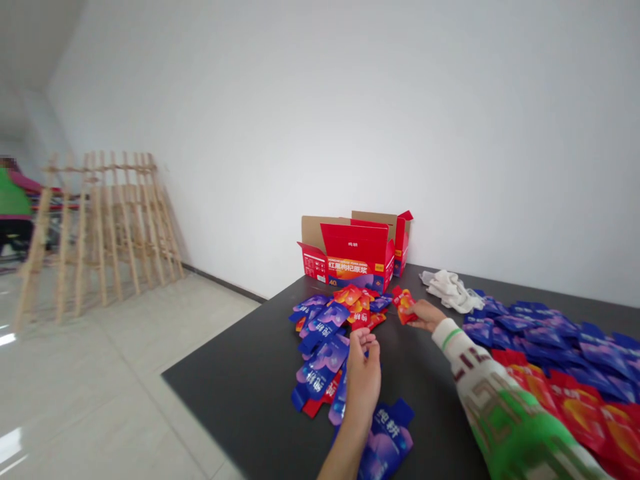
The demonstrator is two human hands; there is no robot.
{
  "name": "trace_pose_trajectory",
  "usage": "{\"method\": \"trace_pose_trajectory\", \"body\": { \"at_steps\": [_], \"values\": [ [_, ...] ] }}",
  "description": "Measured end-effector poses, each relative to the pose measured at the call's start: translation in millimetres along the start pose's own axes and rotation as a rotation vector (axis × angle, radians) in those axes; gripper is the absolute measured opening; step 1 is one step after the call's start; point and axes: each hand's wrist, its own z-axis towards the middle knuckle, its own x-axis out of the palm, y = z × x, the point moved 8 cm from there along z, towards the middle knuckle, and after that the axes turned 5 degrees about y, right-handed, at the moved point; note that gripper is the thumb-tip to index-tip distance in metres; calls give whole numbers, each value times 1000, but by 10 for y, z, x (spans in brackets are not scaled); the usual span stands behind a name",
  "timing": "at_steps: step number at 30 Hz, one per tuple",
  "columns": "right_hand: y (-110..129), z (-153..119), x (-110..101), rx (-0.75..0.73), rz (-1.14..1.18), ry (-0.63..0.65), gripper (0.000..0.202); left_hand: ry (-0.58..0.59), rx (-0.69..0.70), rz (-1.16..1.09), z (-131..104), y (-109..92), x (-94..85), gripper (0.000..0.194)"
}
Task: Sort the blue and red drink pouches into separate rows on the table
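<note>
My right hand (pixel 427 315) pinches a red and orange pouch (pixel 404 305) by its near end, just above the black table (pixel 240 387). My left hand (pixel 364 360) is over a loose pile of pouches, its fingers loosely curled, the thumb a little apart and nothing visible between them. Beneath and beside it lie blue pouches (pixel 323 363) with white lettering. Several red pouches (pixel 357 307) are heaped at the far end of this pile. Another blue pouch (pixel 385 440) lies nearer to me, partly behind my left forearm.
Two open red cartons (pixel 353 250) stand at the back against the white wall. White crumpled gloves (pixel 453 290) lie to their right. Rows of blue pouches (pixel 545 333) and red pouches (pixel 575 403) cover the right side. Wooden frames (pixel 107 233) lean at left; a person (pixel 15 200) is beyond.
</note>
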Motion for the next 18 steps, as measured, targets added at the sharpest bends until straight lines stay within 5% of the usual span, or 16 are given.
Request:
{"method": "trace_pose_trajectory", "body": {
  "at_steps": [3, 7, 10, 12, 16, 18],
  "values": [
    [50, -439, 70, -38, 154, 152, 18, 42, -35, -34, -26, -16, 61, 31],
    [230, -1267, 503, -207, 486, 417, 33, 265, -156, -245, -153, -67, 289, 44],
    [176, -1642, 769, -235, 494, 479, 36, 367, -191, -479, -264, -162, 407, 48],
    [99, -1707, 888, -235, 346, 597, 40, 298, -163, -542, -270, -210, 358, 49],
    [-44, -1593, 924, -229, -163, 1050, 36, 96, -85, -544, -193, -250, 158, 53],
    [-35, -1262, 768, -224, -402, 981, 23, 20, -63, -550, -154, -253, 72, 55]
  ]
}}
